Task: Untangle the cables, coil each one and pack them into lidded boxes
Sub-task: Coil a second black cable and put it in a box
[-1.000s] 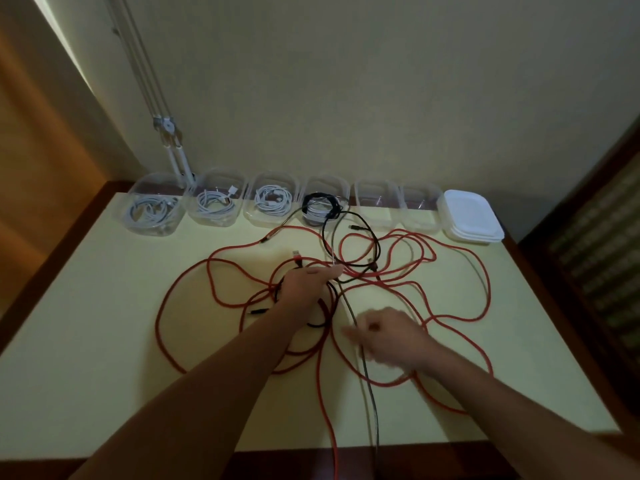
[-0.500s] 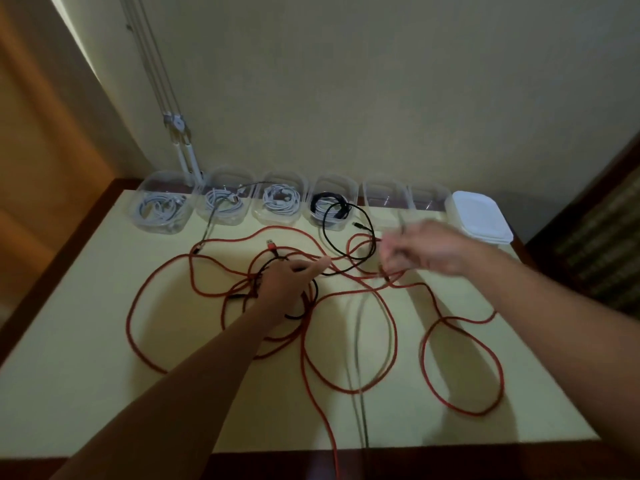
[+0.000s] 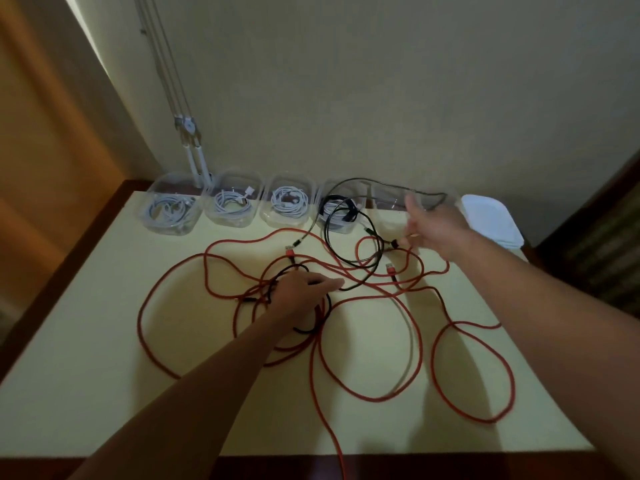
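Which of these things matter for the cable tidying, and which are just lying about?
Job: red cables, black cables, white coils, boxes, lids, left hand pressing the tangle, right hand holding a raised cable.
Lying about: lamp arm.

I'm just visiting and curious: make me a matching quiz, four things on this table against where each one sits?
1 lid stack
2 white cables
3 left hand
4 red cables

A pressing on the tangle
B coiled inside clear boxes
C at the row's right end
D sprawled in loops over the table

Pairs: 1-C, 2-B, 3-A, 4-D
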The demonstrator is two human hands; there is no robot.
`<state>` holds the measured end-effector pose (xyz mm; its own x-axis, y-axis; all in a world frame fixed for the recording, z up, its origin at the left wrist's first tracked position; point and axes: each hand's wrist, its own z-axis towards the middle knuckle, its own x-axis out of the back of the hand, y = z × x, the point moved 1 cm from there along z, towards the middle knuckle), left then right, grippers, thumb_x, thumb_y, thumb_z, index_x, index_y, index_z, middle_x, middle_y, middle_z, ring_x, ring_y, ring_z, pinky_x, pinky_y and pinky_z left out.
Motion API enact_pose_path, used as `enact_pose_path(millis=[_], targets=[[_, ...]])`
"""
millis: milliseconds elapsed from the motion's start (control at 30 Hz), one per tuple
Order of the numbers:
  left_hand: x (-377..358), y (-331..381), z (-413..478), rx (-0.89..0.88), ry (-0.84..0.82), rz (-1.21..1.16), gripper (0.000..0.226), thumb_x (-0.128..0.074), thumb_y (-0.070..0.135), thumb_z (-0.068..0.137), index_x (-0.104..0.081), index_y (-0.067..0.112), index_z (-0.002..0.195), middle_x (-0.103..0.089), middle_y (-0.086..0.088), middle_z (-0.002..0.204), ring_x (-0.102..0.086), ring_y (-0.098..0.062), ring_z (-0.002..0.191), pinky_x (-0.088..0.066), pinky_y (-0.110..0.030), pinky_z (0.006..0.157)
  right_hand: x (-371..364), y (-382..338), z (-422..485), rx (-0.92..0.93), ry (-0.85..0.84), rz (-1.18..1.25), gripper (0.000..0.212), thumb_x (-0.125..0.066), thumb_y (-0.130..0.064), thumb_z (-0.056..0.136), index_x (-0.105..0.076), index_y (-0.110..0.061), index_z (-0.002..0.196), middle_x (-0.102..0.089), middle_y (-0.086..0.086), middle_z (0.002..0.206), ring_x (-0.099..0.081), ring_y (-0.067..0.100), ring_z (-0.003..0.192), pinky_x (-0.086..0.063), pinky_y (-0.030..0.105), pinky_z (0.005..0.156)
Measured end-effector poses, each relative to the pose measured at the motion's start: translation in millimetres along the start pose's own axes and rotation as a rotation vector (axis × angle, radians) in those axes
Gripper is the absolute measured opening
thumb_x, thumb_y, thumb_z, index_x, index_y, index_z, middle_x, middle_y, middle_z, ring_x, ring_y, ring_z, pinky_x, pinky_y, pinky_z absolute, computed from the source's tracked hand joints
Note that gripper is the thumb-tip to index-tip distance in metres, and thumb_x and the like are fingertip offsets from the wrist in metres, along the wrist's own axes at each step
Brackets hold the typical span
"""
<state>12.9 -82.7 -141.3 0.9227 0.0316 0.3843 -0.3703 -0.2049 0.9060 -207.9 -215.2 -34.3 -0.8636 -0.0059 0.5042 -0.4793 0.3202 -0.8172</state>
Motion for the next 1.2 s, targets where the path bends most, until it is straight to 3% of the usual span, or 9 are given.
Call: enact_pose_path(millis=[167, 333, 500, 633, 767, 900, 1000, 1100, 1200], targets=[[3, 5, -2, 0.011, 0.016, -0.012, 0.026, -0.071, 0.05, 0.086, -0.081, 0.026, 0.092, -0.066, 0.013, 0.059, -0.056, -0.003, 0.051, -0.046, -0.031, 0.06, -1, 22, -80, 0.182, -0.223, -0.616, 0.064, -0.047, -0.062, 0.099, -0.071, -0.008, 0.072, -0.07, 0.001, 0.056, -0.065, 0.012, 0.045, -0.043, 0.02, 0.046], [7, 9, -6, -0.017, 0.04, -0.016, 0.029, -0.07, 0.055, 0.085, -0.081, 0.028, 0.088, -0.074, -0.013, 0.088, -0.07, -0.026, 0.084, -0.055, -0.045, 0.08, -52, 75, -176, 0.204, -0.778, -0.776, 0.065, -0.061, -0.068, 0.087, -0.074, -0.005, 0.078, -0.075, 0.01, 0.071, -0.064, 0.012, 0.049, -0.045, 0.014, 0.047], [18, 23, -15, -0.003, 0.09, -0.116, 0.024, -0.073, 0.045, 0.086, -0.081, 0.022, 0.09, -0.076, -0.001, 0.092, -0.069, -0.01, 0.088, -0.053, -0.032, 0.086, -73, 107, -198, 0.319, -0.822, -0.71, 0.036, -0.071, -0.031, 0.08, -0.062, -0.001, 0.064, -0.064, 0.016, 0.059, -0.066, 0.028, 0.052, -0.051, 0.024, 0.049], [37, 38, -28, 0.045, 0.184, -0.24, 0.021, -0.078, 0.038, 0.083, -0.081, 0.02, 0.091, -0.075, 0.011, 0.083, -0.065, -0.002, 0.071, -0.046, -0.019, 0.063, -61, 100, -183, 0.252, -0.847, -0.735, 0.029, -0.056, -0.019, 0.097, -0.064, 0.006, 0.084, -0.068, 0.018, 0.067, -0.067, 0.028, 0.053, -0.051, 0.023, 0.042], [65, 58, -40, 0.101, 0.194, -0.403, 0.019, -0.078, 0.036, 0.084, -0.078, 0.021, 0.094, -0.055, 0.008, 0.054, -0.036, -0.008, 0.042, -0.028, -0.021, 0.042, -38, 57, -143, 0.336, -0.665, -0.809, 0.02, -0.05, -0.021, 0.103, -0.062, -0.005, 0.097, -0.076, 0.012, 0.08, -0.076, 0.023, 0.07, -0.063, 0.036, 0.07], [93, 80, -42, 0.095, 0.18, -0.556, 0.024, -0.078, 0.031, 0.084, -0.075, 0.015, 0.102, -0.039, 0.01, 0.043, -0.024, -0.012, 0.045, -0.019, -0.027, 0.046, -1, -23, -88, 0.362, -0.285, -0.715, 0.004, -0.059, -0.014, 0.1, -0.061, -0.012, 0.097, -0.075, 0.007, 0.085, -0.075, 0.016, 0.067, -0.057, 0.025, 0.06], [109, 95, -42, 0.054, 0.155, -0.692, 0.021, -0.075, 0.025, 0.087, -0.072, 0.012, 0.104, -0.027, 0.009, 0.049, -0.018, -0.008, 0.043, -0.011, -0.025, 0.043, 30, -85, -64, 0.466, 0.009, -0.625, 0.011, -0.074, -0.008, 0.089, -0.063, -0.009, 0.092, -0.075, 0.011, 0.087, -0.074, 0.027, 0.078, -0.061, 0.042, 0.075], [120, 112, -45, 0.005, 0.128, -0.804, 0.008, -0.073, 0.022, 0.089, -0.068, 0.018, 0.095, -0.023, 0.008, 0.053, -0.017, -0.006, 0.041, -0.01, -0.021, 0.038, 51, -124, -65, 0.621, 0.105, -0.472, 0.008, -0.064, 0.0, 0.094, -0.061, -0.007, 0.09, -0.07, 0.018, 0.085, -0.068, 0.018, 0.054, -0.061, 0.037, 0.055], [128, 128, -51, -0.035, 0.13, -0.825, 0.005, -0.072, 0.019, 0.09, -0.069, 0.018, 0.094, -0.026, 0.007, 0.054, -0.019, -0.006, 0.043, -0.013, -0.02, 0.037, 57, -120, -59, 0.663, 0.101, -0.667, 0.003, -0.07, -0.005, 0.091, -0.07, -0.007, 0.094, -0.071, 0.02, 0.093, -0.071, 0.034, 0.08, -0.06, 0.045, 0.078]])
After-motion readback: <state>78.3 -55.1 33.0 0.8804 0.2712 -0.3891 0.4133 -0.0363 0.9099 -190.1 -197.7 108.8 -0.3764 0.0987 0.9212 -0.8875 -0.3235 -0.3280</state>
